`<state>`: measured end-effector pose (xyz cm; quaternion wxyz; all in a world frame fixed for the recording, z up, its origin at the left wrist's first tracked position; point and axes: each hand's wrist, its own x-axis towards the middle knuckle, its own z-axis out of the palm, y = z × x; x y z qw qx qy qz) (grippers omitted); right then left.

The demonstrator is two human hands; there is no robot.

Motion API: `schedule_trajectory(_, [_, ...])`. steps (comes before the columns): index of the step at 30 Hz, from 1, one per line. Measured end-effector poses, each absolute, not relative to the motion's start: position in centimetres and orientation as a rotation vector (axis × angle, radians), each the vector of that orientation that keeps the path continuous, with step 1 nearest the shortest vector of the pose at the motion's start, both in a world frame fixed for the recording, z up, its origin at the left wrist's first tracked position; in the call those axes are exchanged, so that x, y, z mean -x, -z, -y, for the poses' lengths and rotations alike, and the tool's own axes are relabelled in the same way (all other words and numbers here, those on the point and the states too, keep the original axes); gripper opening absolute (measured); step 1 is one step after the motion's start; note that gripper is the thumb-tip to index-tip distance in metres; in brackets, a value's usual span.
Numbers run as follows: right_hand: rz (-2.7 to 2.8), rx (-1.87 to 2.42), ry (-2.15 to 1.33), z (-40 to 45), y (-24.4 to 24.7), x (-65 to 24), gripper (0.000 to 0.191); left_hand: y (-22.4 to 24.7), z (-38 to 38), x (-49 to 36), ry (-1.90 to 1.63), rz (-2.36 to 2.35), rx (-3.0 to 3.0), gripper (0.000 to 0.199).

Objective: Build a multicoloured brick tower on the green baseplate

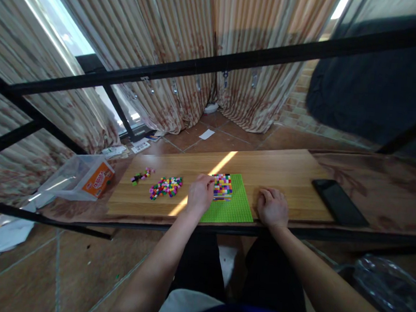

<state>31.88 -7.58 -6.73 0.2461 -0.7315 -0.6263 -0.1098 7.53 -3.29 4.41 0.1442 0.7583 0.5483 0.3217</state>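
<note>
A green baseplate (238, 209) lies on the wooden board, bearing a low block of small multicoloured toy bricks (223, 186) built up in layers. At the left side of that block is my left hand (201, 193), its fingers pinched together; whatever they hold is too small or hidden to make out. My right hand (273, 208) rests on the board to the right of the baseplate, fingers curled in, with nothing visible in it. Left of my left hand lies a pile of loose coloured bricks (167, 187), and farther left a smaller cluster of bricks (141, 175).
The wooden board (272, 169) lies on a cloth-covered table. A black phone (339, 201) is at its right end; a clear plastic box with an orange label (97, 180) lies off its left end. A black metal bar (216, 62) crosses beyond the table, before the curtains (179, 27).
</note>
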Motion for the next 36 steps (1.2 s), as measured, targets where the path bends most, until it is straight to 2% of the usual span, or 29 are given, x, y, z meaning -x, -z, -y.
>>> schedule_trajectory(9, [1.697,2.010,0.265,7.6,6.5,-31.7,0.026,-4.4,3.7,-9.0,-0.691,-1.756,-2.269,0.023])
schedule_trajectory(19, [1.692,1.980,0.275,7.7,6.4,-31.7,0.027,-3.6,3.1,-9.3,-0.738,-1.817,-2.253,0.021])
schedule_trajectory(26, [1.681,1.984,0.292,7.7,6.3,-31.6,0.028,-3.4,3.2,-9.0,-0.777,-1.743,-2.238,0.026])
schedule_trajectory(36, [1.689,1.973,0.280,7.6,6.5,-31.8,0.027,-3.7,3.1,-9.0,-0.898,-1.726,-1.989,0.025])
